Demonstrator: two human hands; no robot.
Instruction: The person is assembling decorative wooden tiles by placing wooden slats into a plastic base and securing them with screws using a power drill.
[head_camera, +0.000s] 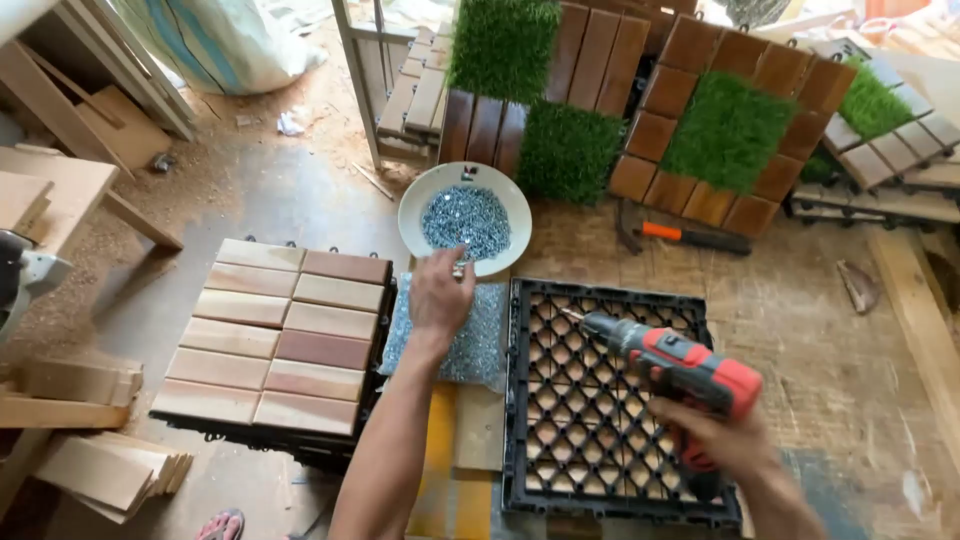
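My left hand (440, 290) reaches forward to the near rim of a white bowl (413, 210) full of small silver screws (466, 220), fingers pinched on what looks like a screw. My right hand (715, 435) grips a red and black cordless drill (675, 365), its bit pointing left over a black plastic grid tile base (520, 400) lying on the floor. Under my left wrist lies a clear bag of screws (480, 340).
A finished wooden slat tile stack (275, 335) sits to the left. Wood and artificial grass tiles (720, 130) lie beyond the bowl. An orange-handled hammer (690, 236) rests on the floor. Wood offcuts (80, 470) and sawdust are at the left.
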